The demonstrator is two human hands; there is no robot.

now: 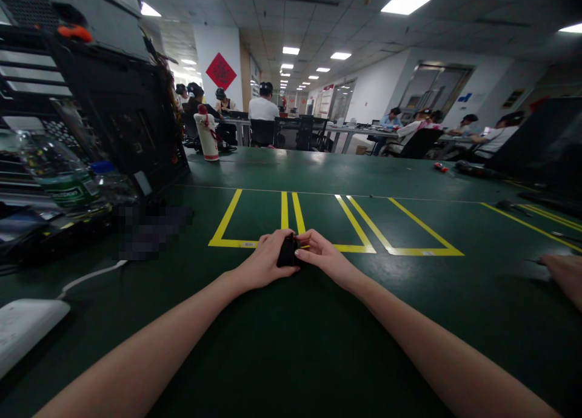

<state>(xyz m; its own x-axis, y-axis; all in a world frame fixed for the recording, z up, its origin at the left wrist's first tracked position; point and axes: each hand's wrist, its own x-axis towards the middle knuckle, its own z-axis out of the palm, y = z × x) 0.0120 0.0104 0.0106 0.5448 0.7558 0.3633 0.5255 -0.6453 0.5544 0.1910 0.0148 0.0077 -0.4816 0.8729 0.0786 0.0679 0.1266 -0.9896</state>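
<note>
At lower left, a smooth white plastic block [31, 328] is laid on the glossy dark-green bench [282, 351]. At the frame's centre, a small black object [286, 253] is clasped by the curled left hand [265, 258]; its right edge is met by the right hand [326, 257], whether in a pinch cannot be told. Beyond, flat yellow tape [227, 242] is set in angular outlines; at upper left, a pale cylindrical flask [208, 140] is stood upright.
</note>
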